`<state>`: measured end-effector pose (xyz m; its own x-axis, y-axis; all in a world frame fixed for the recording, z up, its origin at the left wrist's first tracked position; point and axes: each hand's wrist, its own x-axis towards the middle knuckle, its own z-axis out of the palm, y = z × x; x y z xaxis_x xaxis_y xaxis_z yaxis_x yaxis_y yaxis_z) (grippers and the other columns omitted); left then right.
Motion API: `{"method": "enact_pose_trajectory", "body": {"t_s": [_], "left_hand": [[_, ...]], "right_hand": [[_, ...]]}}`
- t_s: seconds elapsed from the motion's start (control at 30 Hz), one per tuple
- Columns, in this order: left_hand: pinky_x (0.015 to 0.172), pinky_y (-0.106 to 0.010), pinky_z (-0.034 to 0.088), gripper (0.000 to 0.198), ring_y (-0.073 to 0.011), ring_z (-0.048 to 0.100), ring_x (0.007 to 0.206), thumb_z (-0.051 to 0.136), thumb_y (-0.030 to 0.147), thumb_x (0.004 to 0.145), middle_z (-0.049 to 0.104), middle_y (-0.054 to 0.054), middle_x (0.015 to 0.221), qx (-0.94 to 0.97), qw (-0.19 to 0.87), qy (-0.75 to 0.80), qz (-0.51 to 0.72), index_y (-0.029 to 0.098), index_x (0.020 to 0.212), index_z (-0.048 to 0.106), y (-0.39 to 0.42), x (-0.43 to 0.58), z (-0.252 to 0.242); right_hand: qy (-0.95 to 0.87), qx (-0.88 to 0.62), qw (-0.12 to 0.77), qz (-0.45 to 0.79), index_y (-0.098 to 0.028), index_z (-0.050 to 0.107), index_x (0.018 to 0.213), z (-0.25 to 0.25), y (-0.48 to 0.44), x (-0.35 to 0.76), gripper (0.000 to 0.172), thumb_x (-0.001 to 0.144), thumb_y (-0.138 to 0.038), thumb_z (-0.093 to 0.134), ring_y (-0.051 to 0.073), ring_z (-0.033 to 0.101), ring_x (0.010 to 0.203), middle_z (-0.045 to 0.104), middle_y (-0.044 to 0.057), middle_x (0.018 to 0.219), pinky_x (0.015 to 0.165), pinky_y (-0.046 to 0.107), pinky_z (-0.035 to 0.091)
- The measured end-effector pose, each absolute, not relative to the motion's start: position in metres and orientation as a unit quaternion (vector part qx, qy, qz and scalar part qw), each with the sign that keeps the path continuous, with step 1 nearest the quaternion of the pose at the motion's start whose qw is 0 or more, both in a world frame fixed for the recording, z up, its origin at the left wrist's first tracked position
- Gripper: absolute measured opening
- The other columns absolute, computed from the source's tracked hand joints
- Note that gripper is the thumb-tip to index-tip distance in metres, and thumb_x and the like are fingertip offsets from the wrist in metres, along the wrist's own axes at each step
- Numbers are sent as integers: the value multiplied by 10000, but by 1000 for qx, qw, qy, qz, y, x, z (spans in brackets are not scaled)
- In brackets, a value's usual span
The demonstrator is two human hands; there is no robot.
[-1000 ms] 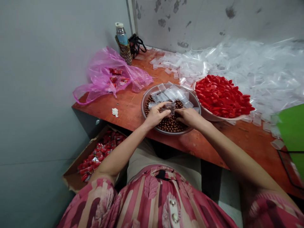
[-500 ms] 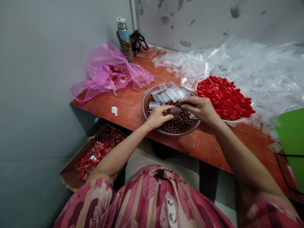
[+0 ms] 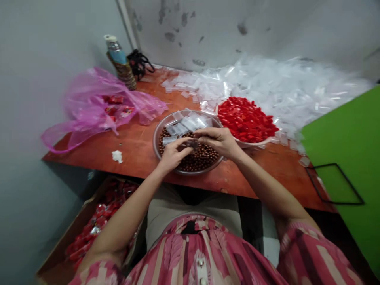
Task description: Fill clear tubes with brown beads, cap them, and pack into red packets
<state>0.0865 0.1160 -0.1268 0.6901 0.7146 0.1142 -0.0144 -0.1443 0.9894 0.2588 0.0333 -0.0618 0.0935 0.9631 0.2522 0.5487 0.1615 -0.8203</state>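
A round bowl on the table holds small brown balls, with clear plastic cases lying on them at the back. Over the balls, my left hand pinches a small clear case that looks dark inside. My right hand is closed, its fingertips at the top of that case; whatever they hold is too small and blurred to name. Red plastic pieces are heaped in a pale bowl just right of my right hand.
Clear cases cover the table's back. A pink bag with red packets, a flask and white scrap are at left. Below is a carton of red packets. A green panel stands right.
The whole view has shifted, so the table and bowls appear further left. My right fingertips have come closer to my left hand and now meet at the case.
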Motion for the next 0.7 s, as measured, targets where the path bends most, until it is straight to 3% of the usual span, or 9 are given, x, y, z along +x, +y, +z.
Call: {"method": "enact_pose_trajectory", "body": {"t_s": [0.07,0.17,0.33,0.5,0.7], "left_hand": [[863,-350,541,354,-200,652,943,667,354,762,684,-61,1055,640,650,257,320,162,1057,634,116,87,-125],[783,-359,580,360,-194,671,883,663,399,768,682,-60,1028,567,711,249,333,172,1037,586,111,87,-119],[739,-364,600,381,-190,694,837,656,436,776,692,-53,966,544,740,234,320,193,1046,540,97,94,-109],[726,-335,607,405,-198,684,893,643,444,786,679,-65,1021,561,734,239,299,184,1084,557,88,104,-113],[753,-336,605,426,-200,674,925,632,415,804,668,-83,1069,571,720,260,297,170,1146,568,89,100,-117]], "right_hand": [[-603,-614,453,232,-208,717,1003,-67,23,265,235,814,-295,609,178,681,878,731,25,977,799,278,521],[-579,-681,417,163,-218,722,948,-67,-2,294,196,820,-292,592,181,681,834,732,23,931,777,291,521],[-502,-821,266,-54,-252,717,940,-55,-34,373,204,847,-295,541,250,661,890,715,52,955,834,404,502],[-502,-856,110,-60,-217,713,972,-66,-23,410,253,805,-371,603,301,625,906,670,118,1028,728,428,506],[-476,-865,138,-83,-230,694,937,-77,-9,409,222,765,-354,631,274,604,910,661,96,1040,675,369,493]]}}
